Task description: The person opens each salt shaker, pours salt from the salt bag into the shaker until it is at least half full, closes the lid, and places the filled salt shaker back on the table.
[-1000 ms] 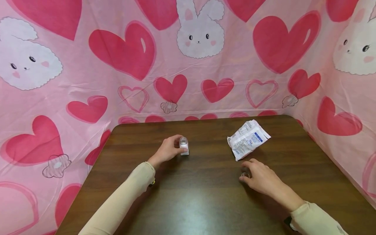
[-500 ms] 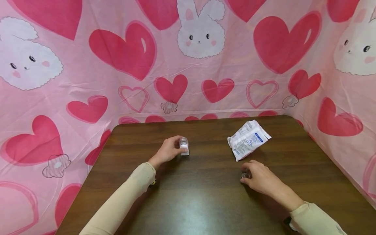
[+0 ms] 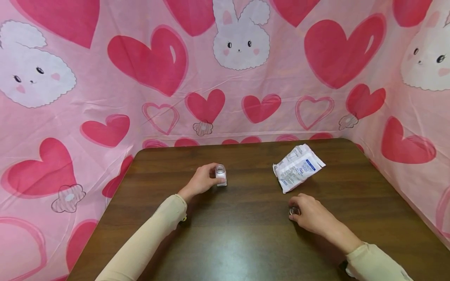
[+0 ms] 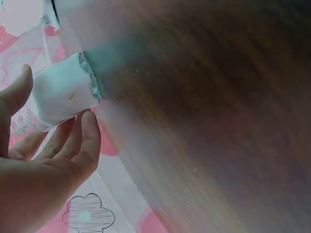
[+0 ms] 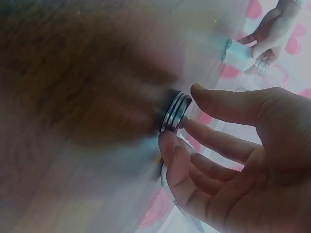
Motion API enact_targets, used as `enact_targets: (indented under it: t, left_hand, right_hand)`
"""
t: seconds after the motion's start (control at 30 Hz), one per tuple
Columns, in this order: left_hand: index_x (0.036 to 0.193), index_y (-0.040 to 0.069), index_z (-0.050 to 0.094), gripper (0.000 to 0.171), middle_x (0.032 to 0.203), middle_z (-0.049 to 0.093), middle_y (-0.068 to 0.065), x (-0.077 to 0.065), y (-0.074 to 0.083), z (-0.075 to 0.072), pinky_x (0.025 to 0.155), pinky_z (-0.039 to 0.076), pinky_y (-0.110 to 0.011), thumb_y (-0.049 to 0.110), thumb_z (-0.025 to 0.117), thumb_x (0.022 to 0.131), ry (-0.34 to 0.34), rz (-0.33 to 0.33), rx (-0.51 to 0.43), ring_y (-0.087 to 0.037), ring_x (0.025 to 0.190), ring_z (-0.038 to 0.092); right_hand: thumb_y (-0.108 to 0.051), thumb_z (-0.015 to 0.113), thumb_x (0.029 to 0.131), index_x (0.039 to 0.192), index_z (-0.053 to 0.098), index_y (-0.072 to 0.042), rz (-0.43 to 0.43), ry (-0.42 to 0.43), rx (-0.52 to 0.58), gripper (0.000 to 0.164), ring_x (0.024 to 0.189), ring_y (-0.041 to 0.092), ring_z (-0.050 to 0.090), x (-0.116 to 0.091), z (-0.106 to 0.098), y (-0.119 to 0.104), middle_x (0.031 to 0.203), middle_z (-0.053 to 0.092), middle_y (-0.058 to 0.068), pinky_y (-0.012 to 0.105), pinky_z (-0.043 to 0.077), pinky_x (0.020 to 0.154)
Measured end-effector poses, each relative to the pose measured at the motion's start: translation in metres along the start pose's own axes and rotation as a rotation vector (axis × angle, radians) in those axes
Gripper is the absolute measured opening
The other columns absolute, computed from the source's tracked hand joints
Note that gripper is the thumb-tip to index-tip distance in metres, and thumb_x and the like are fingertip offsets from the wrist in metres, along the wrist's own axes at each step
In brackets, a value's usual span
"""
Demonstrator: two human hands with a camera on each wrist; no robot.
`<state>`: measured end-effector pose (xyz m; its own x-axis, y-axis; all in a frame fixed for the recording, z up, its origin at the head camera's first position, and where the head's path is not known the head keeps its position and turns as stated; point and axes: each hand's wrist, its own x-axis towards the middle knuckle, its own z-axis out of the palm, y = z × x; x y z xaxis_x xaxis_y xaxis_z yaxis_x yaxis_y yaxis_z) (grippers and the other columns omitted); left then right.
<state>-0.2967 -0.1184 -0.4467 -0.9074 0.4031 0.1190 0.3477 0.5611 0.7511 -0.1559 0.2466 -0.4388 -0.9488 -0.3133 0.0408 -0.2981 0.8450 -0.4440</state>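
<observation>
My left hand (image 3: 201,180) holds a small clear glass jar (image 3: 221,176) upright on the table, thumb on one side and fingers on the other. White contents fill much of the jar, and its mouth is uncovered. In the left wrist view the jar's white side (image 4: 65,92) shows between thumb and fingers. Farther right, my right hand (image 3: 312,214) pinches a small round lid (image 3: 294,211) low over the tabletop. The right wrist view shows the lid's shiny ringed edge (image 5: 176,112), with the thumb at its upper edge and fingers below.
A white printed packet (image 3: 298,169) with a blue label lies beyond my right hand. Both hands work over a dark wooden table (image 3: 225,242). A pink cloth (image 3: 256,89) with hearts and rabbits hangs along the back and sides.
My right hand's fingers and thumb have shifted slightly around the lid, and the hand sits a touch nearer to me. The left hand, jar and packet stay in place.
</observation>
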Motion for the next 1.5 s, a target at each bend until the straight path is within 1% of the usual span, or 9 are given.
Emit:
enact_targets:
  t: [0.17, 0.33, 0.73, 0.97, 1.2, 1.4, 1.5]
  left_hand:
    - [0.131, 0.002, 0.067, 0.051, 0.113, 0.071, -0.01, 0.0, -0.001, 0.0, 0.092, 0.055, -0.043, 0.016, 0.089, 0.088, -0.001, -0.01, -0.012, -0.025, 0.099, 0.066]
    - [0.129, 0.002, 0.068, 0.047, 0.112, 0.072, -0.01, 0.0, -0.002, 0.001, 0.091, 0.056, -0.043, 0.015, 0.088, 0.089, 0.0, -0.009, -0.03, -0.025, 0.098, 0.066]
    - [0.126, 0.002, 0.07, 0.044, 0.107, 0.072, -0.009, -0.001, -0.001, 0.002, 0.086, 0.058, -0.039, 0.014, 0.088, 0.088, 0.019, -0.017, -0.026, -0.023, 0.094, 0.067]
    - [0.123, 0.003, 0.071, 0.041, 0.106, 0.073, -0.008, -0.001, -0.003, 0.006, 0.086, 0.057, -0.04, 0.013, 0.089, 0.087, 0.039, -0.026, -0.029, -0.023, 0.094, 0.068]
    - [0.122, 0.003, 0.072, 0.04, 0.105, 0.073, -0.008, -0.001, -0.004, 0.005, 0.085, 0.058, -0.04, 0.013, 0.089, 0.087, 0.046, -0.018, -0.04, -0.023, 0.094, 0.068]
    - [0.121, 0.003, 0.072, 0.04, 0.104, 0.073, -0.008, -0.001, -0.004, 0.005, 0.085, 0.057, -0.04, 0.015, 0.09, 0.086, 0.05, -0.02, -0.031, -0.023, 0.093, 0.068]
    - [0.121, 0.002, 0.072, 0.041, 0.104, 0.073, -0.009, -0.001, -0.004, 0.005, 0.085, 0.057, -0.04, 0.015, 0.09, 0.086, 0.052, -0.02, -0.033, -0.023, 0.093, 0.068]
  right_hand:
    - [-0.007, 0.091, 0.078, 0.094, 0.073, -0.007, -0.011, 0.005, -0.003, 0.024, 0.072, 0.014, 0.051, 0.0, 0.003, 0.001, 0.084, 0.058, -0.002, 0.038, 0.047, 0.064]
    - [-0.006, 0.091, 0.078, 0.094, 0.073, -0.007, -0.015, 0.009, -0.009, 0.024, 0.072, 0.014, 0.052, -0.001, 0.004, 0.001, 0.084, 0.058, -0.002, 0.037, 0.047, 0.064]
    - [-0.004, 0.089, 0.079, 0.094, 0.072, -0.007, -0.008, -0.003, -0.013, 0.022, 0.072, 0.013, 0.052, 0.0, 0.003, -0.002, 0.085, 0.058, -0.002, 0.037, 0.048, 0.064]
    - [-0.003, 0.089, 0.079, 0.094, 0.073, -0.008, -0.02, 0.003, -0.015, 0.022, 0.072, 0.013, 0.053, 0.002, 0.002, -0.003, 0.084, 0.059, -0.002, 0.036, 0.049, 0.064]
    - [-0.002, 0.088, 0.079, 0.091, 0.071, -0.01, -0.026, 0.018, -0.02, 0.022, 0.072, 0.013, 0.054, 0.005, 0.001, -0.005, 0.084, 0.059, -0.002, 0.037, 0.049, 0.064]
    - [-0.001, 0.087, 0.079, 0.091, 0.072, -0.01, -0.027, 0.024, -0.031, 0.021, 0.072, 0.013, 0.055, 0.007, 0.0, -0.007, 0.082, 0.059, -0.002, 0.037, 0.049, 0.064]
    - [0.0, 0.087, 0.079, 0.09, 0.072, -0.01, -0.041, 0.03, -0.033, 0.021, 0.072, 0.013, 0.055, 0.01, -0.001, -0.009, 0.082, 0.059, -0.002, 0.037, 0.05, 0.065]
